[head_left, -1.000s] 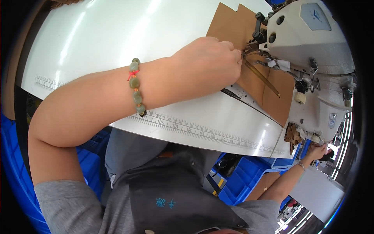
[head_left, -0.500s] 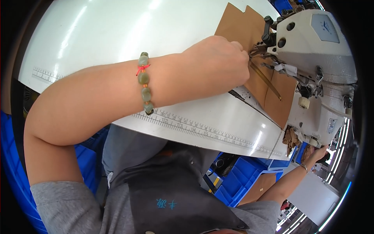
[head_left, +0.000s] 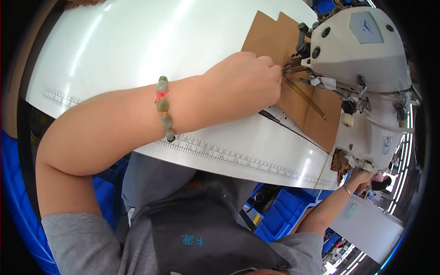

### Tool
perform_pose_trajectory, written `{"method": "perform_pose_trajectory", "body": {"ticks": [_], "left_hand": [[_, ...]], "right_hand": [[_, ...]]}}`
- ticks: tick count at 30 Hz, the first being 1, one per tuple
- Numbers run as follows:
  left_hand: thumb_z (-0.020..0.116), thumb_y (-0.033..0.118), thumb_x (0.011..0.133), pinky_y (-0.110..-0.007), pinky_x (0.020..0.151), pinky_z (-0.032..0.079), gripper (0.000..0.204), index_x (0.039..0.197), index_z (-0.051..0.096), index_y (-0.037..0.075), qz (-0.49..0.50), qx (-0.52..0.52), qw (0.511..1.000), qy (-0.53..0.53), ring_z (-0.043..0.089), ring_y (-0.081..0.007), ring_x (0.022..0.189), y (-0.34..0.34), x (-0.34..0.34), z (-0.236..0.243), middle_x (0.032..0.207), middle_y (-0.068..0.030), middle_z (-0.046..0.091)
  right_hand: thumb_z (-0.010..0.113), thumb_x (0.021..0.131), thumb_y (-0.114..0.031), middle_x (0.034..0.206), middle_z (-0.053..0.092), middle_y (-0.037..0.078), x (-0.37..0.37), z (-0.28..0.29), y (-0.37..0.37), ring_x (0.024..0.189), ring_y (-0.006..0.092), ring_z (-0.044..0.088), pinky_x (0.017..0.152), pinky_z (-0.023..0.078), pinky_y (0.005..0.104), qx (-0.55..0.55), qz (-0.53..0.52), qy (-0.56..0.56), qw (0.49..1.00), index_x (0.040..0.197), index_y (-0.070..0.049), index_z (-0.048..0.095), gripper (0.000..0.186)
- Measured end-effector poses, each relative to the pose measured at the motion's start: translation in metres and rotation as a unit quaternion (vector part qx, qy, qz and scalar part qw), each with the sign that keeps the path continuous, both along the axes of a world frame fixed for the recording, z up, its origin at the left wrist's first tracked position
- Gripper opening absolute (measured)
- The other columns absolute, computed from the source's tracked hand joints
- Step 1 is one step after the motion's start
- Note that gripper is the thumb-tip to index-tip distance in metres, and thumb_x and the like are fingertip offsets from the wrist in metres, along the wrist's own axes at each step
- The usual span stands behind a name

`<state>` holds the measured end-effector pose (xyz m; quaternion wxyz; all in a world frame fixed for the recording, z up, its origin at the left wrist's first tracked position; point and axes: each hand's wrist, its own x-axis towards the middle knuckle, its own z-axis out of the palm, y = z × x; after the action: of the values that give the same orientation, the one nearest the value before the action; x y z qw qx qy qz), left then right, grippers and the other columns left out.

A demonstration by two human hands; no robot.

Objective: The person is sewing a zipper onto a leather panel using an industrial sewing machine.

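At the upper right of the frame, the left hand (head_left: 245, 87) is curled with its fingertips (head_left: 273, 73) pinched together right at the needle area of the white sewing machine (head_left: 362, 59), resting on the brown leather piece (head_left: 293, 98) that lies flat under the machine head. Whether the fingertips nip the leather's edge, a thread or only press down, I cannot tell; they are closed and touching the piece. A bracelet of green beads (head_left: 164, 110) circles the wrist near the middle of the frame.

The right hand (head_left: 360, 176) sits at the lower right, beyond the edge of the white table (head_left: 137, 46), at the machine's right end; its fingers are too small and hidden to judge whether they are closed or apart.

By the look of it, the step in hand is guiding the leather at the needle. The next move would call for steady fingertips kept just beside the needle path, feeding the piece straight. The leather stretches from under the fingertips toward the right, beneath the machine arm.
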<state>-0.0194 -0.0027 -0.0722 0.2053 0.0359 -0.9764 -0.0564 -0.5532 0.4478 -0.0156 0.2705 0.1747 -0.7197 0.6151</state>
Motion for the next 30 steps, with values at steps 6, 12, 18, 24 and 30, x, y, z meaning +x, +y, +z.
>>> {"method": "perform_pose_trajectory", "body": {"ticks": [6,12,18,24,30], "left_hand": [[0.062,0.005,0.089,-0.034,0.103,0.056,0.047,0.135,0.066,-0.001,0.015,-0.04,0.999,0.013,0.065,-0.0267,0.127,0.003,0.0,0.003,0.14,-0.0109,0.066],[0.066,0.009,0.089,-0.036,0.102,0.056,0.049,0.137,0.065,0.001,0.018,-0.054,0.998,-0.019,0.064,-0.0273,0.13,0.004,-0.001,0.009,0.142,-0.0104,0.066],[0.078,0.028,0.091,-0.038,0.098,0.058,0.046,0.127,0.073,0.001,0.014,0.038,0.999,-0.027,0.068,-0.0302,0.124,0.005,0.002,0.022,0.135,-0.0128,0.07],[0.082,0.029,0.088,-0.038,0.093,0.059,0.046,0.125,0.075,0.003,0.022,0.023,0.999,-0.007,0.07,-0.0328,0.119,0.015,-0.006,0.023,0.126,-0.0129,0.072],[0.081,0.022,0.089,-0.037,0.086,0.059,0.039,0.124,0.076,0.006,0.026,0.013,0.999,-0.014,0.072,-0.0295,0.106,0.015,-0.009,0.025,0.118,-0.0098,0.073]], "right_hand": [[0.05,0.11,-0.021,0.107,0.073,0.02,0.14,0.023,-0.083,0.099,0.0297,0.072,0.086,0.061,0.0399,-0.012,-0.129,0.3,0.945,0.111,0.011,0.069,0.037],[0.075,0.092,-0.023,0.102,0.073,0.01,0.309,0.001,-0.236,0.098,0.032,0.069,0.082,0.058,0.0421,0.467,0.341,0.32,0.751,0.104,-0.004,0.075,0.022],[0.076,0.089,-0.03,0.105,0.072,0.007,0.341,-0.032,-0.296,0.1,0.0264,0.07,0.086,0.056,0.0386,0.422,0.372,0.32,0.762,0.11,-0.007,0.072,0.031],[0.076,0.089,-0.026,0.106,0.073,0.005,0.33,-0.049,-0.295,0.099,0.0234,0.07,0.083,0.056,0.038,0.372,0.378,0.356,0.769,0.106,-0.006,0.073,0.027],[0.073,0.09,-0.021,0.107,0.073,0.005,0.33,-0.053,-0.297,0.099,0.0228,0.071,0.082,0.056,0.0379,0.374,0.387,0.336,0.773,0.103,-0.004,0.073,0.021]]}}
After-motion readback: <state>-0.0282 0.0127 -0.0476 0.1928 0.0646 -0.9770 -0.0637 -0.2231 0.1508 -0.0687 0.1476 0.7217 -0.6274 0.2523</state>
